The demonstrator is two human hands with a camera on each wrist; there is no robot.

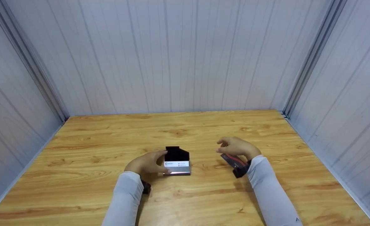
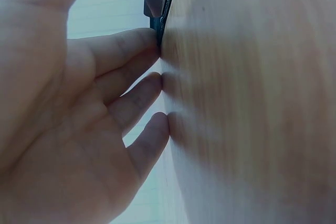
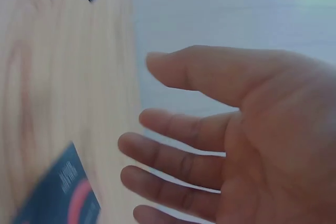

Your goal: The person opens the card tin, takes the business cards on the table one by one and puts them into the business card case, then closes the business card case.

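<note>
An opened business card case (image 1: pixel 181 169) lies on the table, its black lid (image 1: pixel 175 154) raised at the back and a white card (image 1: pixel 176 163) showing above its shiny front. At its left side, my left hand (image 1: pixel 145 163) holds it, thumb on the front and a finger at the lid. In the left wrist view, the other fingertips rest on the table beside the case edge. My right hand (image 1: pixel 236 147) is off to the right, holding nothing, fingers apart and gently bent. Under it lies a dark card (image 3: pixel 65 190) with a red curve, partly hidden in the head view.
The wood-grain table (image 1: pixel 109 135) reaches back to a pale panelled wall (image 1: pixel 185 56), with similar walls at left and right. A dark wrist camera (image 1: pixel 241 171) sits below the right wrist, another below the left.
</note>
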